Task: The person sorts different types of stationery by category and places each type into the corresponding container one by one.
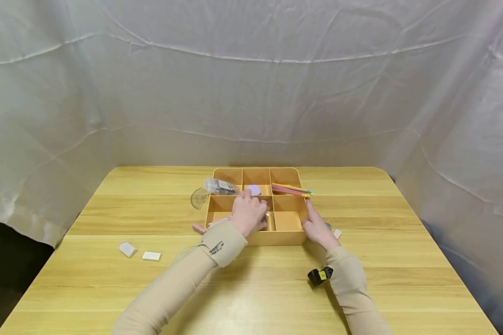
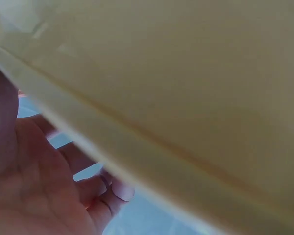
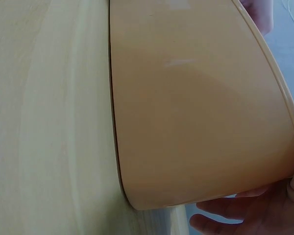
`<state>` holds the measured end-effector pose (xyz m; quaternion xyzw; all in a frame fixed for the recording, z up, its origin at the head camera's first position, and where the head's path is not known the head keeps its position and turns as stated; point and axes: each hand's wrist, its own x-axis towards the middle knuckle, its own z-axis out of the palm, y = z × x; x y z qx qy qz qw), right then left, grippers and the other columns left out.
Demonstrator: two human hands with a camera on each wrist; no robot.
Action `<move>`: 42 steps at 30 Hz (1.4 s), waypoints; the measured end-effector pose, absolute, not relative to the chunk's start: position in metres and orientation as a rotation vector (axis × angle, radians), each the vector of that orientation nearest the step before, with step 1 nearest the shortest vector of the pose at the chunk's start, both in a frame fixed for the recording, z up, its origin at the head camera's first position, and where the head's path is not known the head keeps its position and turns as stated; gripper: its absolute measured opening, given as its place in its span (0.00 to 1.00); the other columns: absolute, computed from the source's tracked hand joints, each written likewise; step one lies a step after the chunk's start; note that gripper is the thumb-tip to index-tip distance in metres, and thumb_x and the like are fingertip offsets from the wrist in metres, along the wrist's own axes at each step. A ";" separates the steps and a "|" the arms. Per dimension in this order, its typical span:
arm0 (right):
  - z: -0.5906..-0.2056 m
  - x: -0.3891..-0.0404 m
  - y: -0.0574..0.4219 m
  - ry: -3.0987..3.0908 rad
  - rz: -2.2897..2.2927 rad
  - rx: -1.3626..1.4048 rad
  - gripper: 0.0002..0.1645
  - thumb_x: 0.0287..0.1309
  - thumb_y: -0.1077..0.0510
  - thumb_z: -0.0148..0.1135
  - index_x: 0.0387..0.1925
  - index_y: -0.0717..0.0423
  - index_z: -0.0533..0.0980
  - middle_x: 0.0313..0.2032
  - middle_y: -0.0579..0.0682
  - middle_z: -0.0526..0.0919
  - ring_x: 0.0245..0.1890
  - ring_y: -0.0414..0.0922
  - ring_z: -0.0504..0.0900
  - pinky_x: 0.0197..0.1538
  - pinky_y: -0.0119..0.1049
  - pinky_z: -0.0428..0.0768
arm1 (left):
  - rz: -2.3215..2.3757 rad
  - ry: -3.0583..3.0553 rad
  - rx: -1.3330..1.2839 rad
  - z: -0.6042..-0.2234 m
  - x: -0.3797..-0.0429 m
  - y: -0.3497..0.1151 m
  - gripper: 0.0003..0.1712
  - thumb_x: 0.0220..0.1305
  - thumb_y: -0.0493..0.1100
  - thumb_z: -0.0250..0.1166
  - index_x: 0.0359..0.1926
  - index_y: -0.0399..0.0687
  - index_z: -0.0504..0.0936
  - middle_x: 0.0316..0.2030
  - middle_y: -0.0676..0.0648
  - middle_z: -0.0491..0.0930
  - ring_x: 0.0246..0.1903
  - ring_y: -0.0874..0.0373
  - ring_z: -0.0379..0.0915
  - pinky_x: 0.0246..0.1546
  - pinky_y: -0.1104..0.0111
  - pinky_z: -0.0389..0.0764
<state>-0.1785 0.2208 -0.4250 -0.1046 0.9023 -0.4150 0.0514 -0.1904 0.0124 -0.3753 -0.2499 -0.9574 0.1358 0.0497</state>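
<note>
An orange organizer box with several compartments stands on the wooden table. My left hand reaches down into its front middle compartment, fingers bent; whether they pinch anything is hidden. In the left wrist view, that palm and its fingers show past the box wall. My right hand lies against the box's right side, fingers extended along the outer wall, as the right wrist view also shows. Several coloured pencils lie across the right rim. A round lavender item sits in the back middle compartment.
A clear labelled container leans over the left rim beside a dark see-through curved piece. Left on the table are two white blocks. A pink stick pokes out by the box; a black object is beside the right cuff.
</note>
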 end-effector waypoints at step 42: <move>-0.422 -0.179 0.232 2.764 -1.267 -0.308 0.44 0.57 0.74 0.37 0.70 0.76 0.29 0.71 0.73 0.32 0.69 0.64 0.38 0.71 0.59 0.41 | -0.521 -3.264 -0.814 -0.383 -0.149 -0.175 0.32 0.45 0.56 0.74 0.43 0.36 0.79 0.28 0.48 0.78 0.27 0.58 0.72 0.31 0.61 0.81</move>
